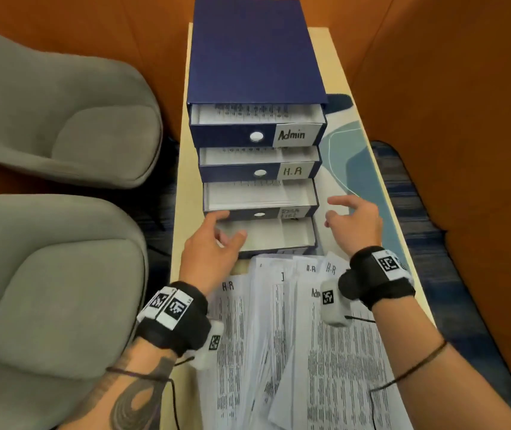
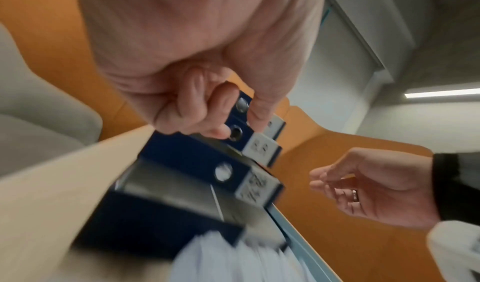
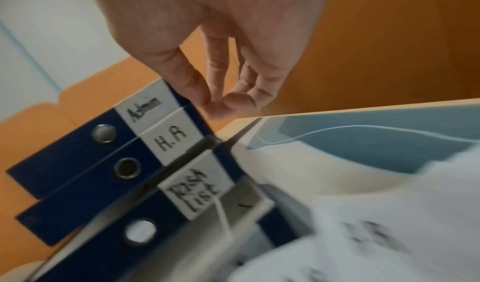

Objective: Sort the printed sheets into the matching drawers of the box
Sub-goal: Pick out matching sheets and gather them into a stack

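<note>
Blue box (image 1: 252,57) on the desk (image 1: 369,187) with four drawers pulled out, printed sheets (image 1: 304,342) heaped before it, left hand (image 1: 209,243) and right hand (image 1: 353,223) both loose-fingered, holding nothing, beside the lower drawers (image 1: 263,212)

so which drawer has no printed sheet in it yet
The bottom drawer, just behind the loose sheets: its white inside is bare, while the three above show printed paper.

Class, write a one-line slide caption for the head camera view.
Both empty hands, left hand and right hand, hover by open drawers above loose sheets.
</note>
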A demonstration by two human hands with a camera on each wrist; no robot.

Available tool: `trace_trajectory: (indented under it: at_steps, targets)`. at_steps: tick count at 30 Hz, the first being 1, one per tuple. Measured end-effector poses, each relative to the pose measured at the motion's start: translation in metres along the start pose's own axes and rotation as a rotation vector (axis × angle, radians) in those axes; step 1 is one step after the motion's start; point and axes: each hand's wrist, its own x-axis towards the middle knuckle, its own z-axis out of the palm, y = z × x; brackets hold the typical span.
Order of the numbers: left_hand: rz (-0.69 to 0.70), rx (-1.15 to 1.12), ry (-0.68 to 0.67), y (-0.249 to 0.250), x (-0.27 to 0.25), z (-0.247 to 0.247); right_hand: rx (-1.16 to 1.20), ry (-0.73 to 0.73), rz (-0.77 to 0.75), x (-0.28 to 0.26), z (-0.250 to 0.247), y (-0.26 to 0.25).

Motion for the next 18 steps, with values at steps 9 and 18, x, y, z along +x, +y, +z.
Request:
trace_trajectory:
  at_steps: [9,18]
  targets:
    - [-0.035,0.403,-0.443,-0.032,-0.113,0.143,-0.403,-0.163,0.491,-0.093,-0.047,0.175]
    - [-0.074,0.472,-0.327,-0.031,-0.127,0.151,-0.172,-0.177,0.469,-0.097,-0.059,0.211]
